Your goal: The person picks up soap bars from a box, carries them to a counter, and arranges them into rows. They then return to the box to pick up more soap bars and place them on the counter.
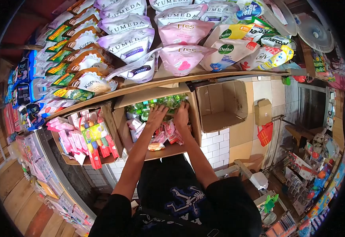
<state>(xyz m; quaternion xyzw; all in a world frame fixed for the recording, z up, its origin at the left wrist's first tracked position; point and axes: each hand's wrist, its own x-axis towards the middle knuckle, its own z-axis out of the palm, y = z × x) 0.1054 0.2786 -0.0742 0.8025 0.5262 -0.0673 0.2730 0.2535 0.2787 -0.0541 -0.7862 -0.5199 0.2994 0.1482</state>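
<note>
An open cardboard box (pixel 196 126) stands in front of me below the shelf. Green bottles (pixel 142 112) lie packed along its far side. My left hand (pixel 157 115) rests on them near the middle, fingers spread. My right hand (pixel 181 115) reaches to the bottles at the box's right end, its fingers apart and touching them. Pink and red packets (pixel 172 132) lie nearer to me, below my hands. Part of the bottles is hidden under my fingers.
Above the box, a shelf (pixel 220 76) bears rows of refill pouches (pixel 184 59). A box of pink packs (pixel 67 138) stands left, an open carton (pixel 222 114) right. Farther right are a red bag (pixel 265 134) and a fan (pixel 315 33).
</note>
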